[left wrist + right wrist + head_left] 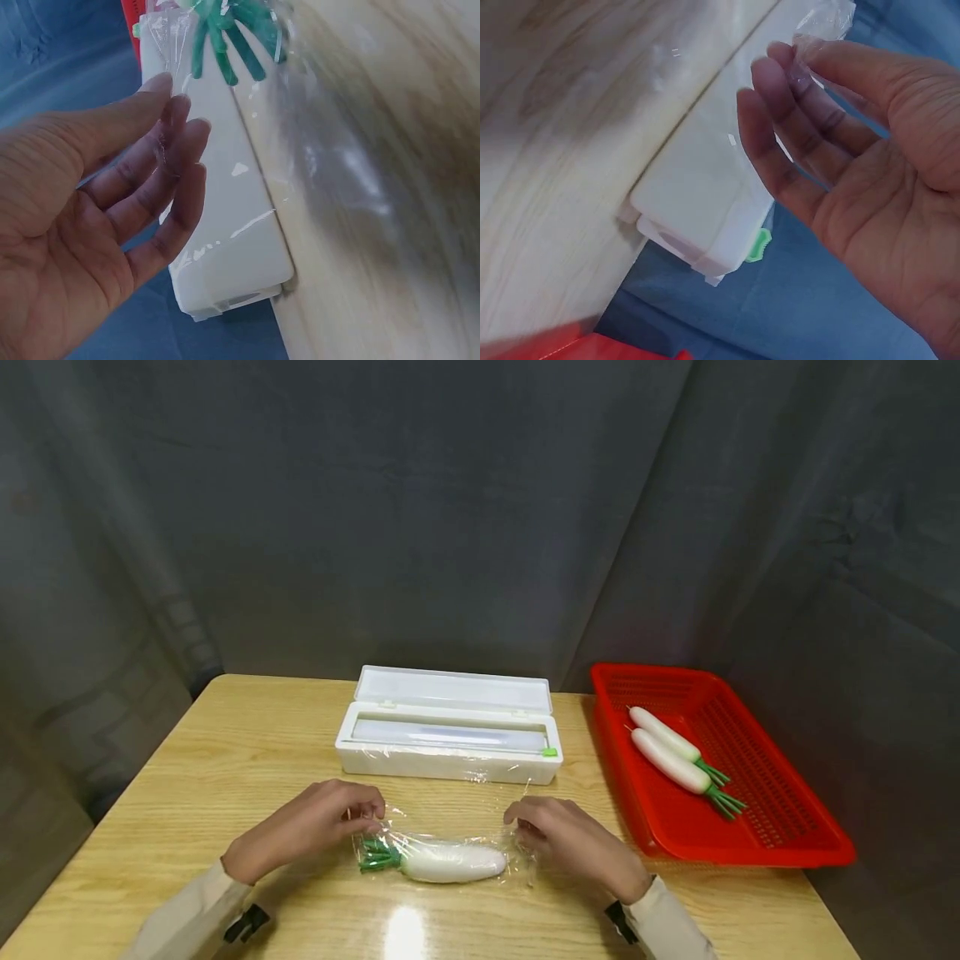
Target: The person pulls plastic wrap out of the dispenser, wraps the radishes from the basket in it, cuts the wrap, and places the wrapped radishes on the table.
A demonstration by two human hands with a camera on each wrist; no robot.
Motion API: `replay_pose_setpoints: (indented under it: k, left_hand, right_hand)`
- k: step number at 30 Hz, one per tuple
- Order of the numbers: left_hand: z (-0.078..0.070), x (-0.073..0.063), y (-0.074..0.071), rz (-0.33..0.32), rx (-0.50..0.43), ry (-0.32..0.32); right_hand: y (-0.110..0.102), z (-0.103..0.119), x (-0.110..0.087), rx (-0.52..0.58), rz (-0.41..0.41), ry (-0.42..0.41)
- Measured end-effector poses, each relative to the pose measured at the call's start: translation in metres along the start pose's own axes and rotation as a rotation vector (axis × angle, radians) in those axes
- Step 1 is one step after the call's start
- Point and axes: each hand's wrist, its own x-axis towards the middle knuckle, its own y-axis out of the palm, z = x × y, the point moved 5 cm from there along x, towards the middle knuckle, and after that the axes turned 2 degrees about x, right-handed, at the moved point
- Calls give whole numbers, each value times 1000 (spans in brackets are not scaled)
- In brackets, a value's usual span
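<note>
I'm pinching film over a radish with the left hand and right hand; the radish is lying between them at lower centre of the frame, the open box sitting above.

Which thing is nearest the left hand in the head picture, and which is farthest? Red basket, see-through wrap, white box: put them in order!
1. See-through wrap: pinched by the left hand.
2. White box: just beyond the hand, toward the right.
3. Red basket: farthest, over on the right side.
</note>
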Motion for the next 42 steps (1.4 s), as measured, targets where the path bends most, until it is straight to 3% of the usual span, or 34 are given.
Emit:
replay_pose_setpoints:
  k: [4, 8, 10, 14, 18, 21, 24, 27, 31, 35, 42]
  left_hand:
    - [5, 0, 6, -2, 7, -15]
    - [6, 1, 11, -21, 30, -22]
    - [4, 1, 12, -53, 58, 4]
    - [-4, -2, 11, -164, 176, 103]
    - [-23, -5, 12, -271, 251, 236]
    - [-39, -7, 14, -299, 266, 348]
    - [-53, -7, 18, -274, 276, 406]
    - [-59, -9, 25, -203, 262, 388]
    - [-59, -11, 33, -132, 250, 303]
    - [-53, -13, 37, -102, 264, 234]
    - [-45, -14, 43, -84, 338, 210]
  right_hand:
    - [4, -2, 1, -8, -32, 6]
    - [8, 2, 3, -43, -85, -40]
    - [9, 4, 3, -74, -114, -66]
    - [7, 10, 3, -156, -198, -119]
    - [5, 29, 2, -196, -282, -214]
    - [6, 45, 1, -190, -270, -274]
    - [10, 56, 1, -219, -217, -284]
    - [17, 58, 1, -259, -160, -243]
    - [26, 52, 0, -294, -116, -182]
    - [31, 47, -1, -292, -90, -137]
    - [35, 40, -3, -231, -50, -58]
